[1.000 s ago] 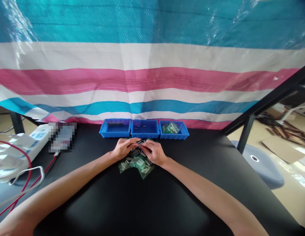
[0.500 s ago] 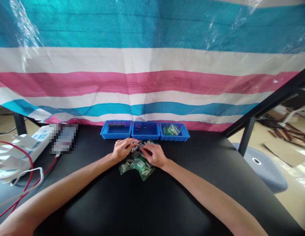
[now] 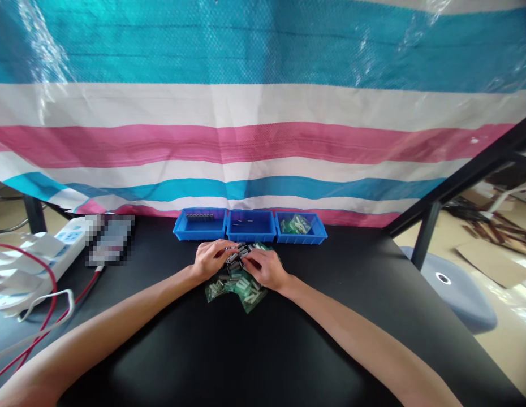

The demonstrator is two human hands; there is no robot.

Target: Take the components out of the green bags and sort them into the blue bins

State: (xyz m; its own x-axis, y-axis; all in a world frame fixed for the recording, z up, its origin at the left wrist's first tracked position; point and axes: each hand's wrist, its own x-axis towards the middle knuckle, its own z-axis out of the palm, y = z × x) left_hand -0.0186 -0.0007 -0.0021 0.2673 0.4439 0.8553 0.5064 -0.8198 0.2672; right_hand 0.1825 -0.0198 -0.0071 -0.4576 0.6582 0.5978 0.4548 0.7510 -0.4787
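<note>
Both of my hands rest on a heap of small green bags of grey parts (image 3: 237,285) on the black table (image 3: 254,350). My left hand (image 3: 211,257) has its fingers curled and pinched over dark small parts at the top of the heap. My right hand (image 3: 265,267) meets it from the right, fingers also pinched on the same cluster. What exactly each holds is too small to make out. Just beyond stand three blue bins: the left bin (image 3: 200,224) with a row of dark parts, the middle bin (image 3: 251,225) with a few small pieces, the right bin (image 3: 300,226) with green bags.
A striped tarp (image 3: 263,130) hangs right behind the bins. At the left lie a white power strip (image 3: 55,249), red and white cables (image 3: 51,294) and a blurred item (image 3: 108,237). A black frame leg (image 3: 424,240) and a grey stool (image 3: 453,288) stand to the right.
My hands stay on the heap; the fingers have shifted slightly as they work the small parts. The view has tilted a little.
</note>
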